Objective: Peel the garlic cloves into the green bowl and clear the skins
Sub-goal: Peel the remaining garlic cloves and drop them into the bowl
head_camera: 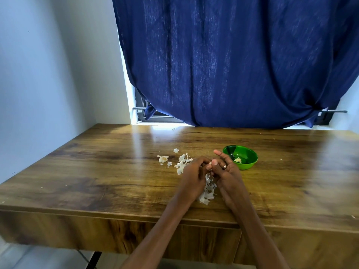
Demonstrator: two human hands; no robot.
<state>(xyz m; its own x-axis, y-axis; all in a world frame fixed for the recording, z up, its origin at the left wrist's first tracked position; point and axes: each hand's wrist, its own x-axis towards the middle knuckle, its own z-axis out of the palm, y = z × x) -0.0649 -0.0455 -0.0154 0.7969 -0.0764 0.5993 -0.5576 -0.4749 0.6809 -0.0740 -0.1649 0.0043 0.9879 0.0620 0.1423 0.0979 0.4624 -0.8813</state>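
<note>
Nearest the camera, two bare forearms reach over the front edge of the wooden surface (97, 171) and meet at its middle. The left hand (191, 175) has its fingers curled inward, and the right hand (226, 169), with a ring (225, 166) on one finger, curls its thumb and lower fingers toward it while the forefinger sticks out straight. Between the two sets of fingertips a small pale piece, a garlic clove (210, 163), is pinched; most of it is hidden by the fingers.

Under and between the wrists lies a heap of white skins (208, 193), directly in front of the hands. A second loose scatter of skins (181, 162) lies just left of the hands, with a few separate scraps beyond it, the largest (162, 158) farther left.

Just right of the hands, a little farther back, stands one green bowl (246, 164), with peeled garlic (237, 160) inside; how many pieces I cannot tell.

Beyond the hands, a dark blue curtain (233, 65) hangs down to the back edge, with a window frame (155, 117) showing under it and a pale wall (48, 74) at left.
</note>
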